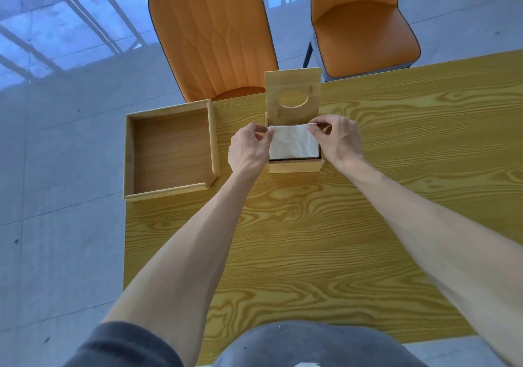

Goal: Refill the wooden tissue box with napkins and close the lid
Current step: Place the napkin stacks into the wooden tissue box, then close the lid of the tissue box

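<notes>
The wooden tissue box [295, 166] stands on the table near its far edge. Its hinged lid [293, 83], with an oval hole, stands upright at the back. A white napkin [293, 143] lies across the box opening. My left hand [249, 147] pinches the napkin's far left corner. My right hand [338, 137] pinches its far right corner. Whether more napkins lie under the top one is hidden.
An empty wooden tray [128, 154] sits at the table's left edge, overhanging slightly. Two orange chairs [212, 32] [365, 27] stand beyond the yellow wood-grain table [311, 239]. Grey tiled floor lies to the left.
</notes>
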{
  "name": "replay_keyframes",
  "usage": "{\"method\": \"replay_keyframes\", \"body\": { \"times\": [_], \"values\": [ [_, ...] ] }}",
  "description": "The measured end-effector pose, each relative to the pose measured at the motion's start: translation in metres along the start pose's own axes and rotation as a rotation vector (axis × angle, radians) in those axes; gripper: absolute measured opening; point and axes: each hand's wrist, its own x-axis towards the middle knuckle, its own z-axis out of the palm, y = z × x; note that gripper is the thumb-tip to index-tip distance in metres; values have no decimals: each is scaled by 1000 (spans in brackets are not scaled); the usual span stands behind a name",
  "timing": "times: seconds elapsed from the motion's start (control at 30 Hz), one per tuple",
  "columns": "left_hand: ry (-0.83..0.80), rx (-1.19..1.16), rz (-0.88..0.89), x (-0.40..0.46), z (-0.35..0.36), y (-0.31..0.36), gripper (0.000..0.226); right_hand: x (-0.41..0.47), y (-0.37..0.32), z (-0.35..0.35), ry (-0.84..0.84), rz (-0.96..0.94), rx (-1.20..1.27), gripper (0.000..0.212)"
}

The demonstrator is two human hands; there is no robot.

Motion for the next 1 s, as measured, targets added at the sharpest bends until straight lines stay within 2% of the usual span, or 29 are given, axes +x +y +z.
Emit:
{"method": "replay_keyframes", "body": {
  "times": [0.33, 0.63, 0.83, 1.0],
  "values": [
    [12, -2, 18, 9, 6, -2, 29, 3, 2, 5, 38, -18, 8, 25],
    [-40, -42, 15, 16, 7, -5, 46, 11, 3, 4, 50, 15, 74, 48],
    [-199, -133, -15, 23, -3, 2, 65, 19, 6, 2, -22, -9, 7, 71],
    [-360, -214, -32, 26, -11, 7, 72, 20, 8, -4, -94, -33, 10, 72]
  ]
}}
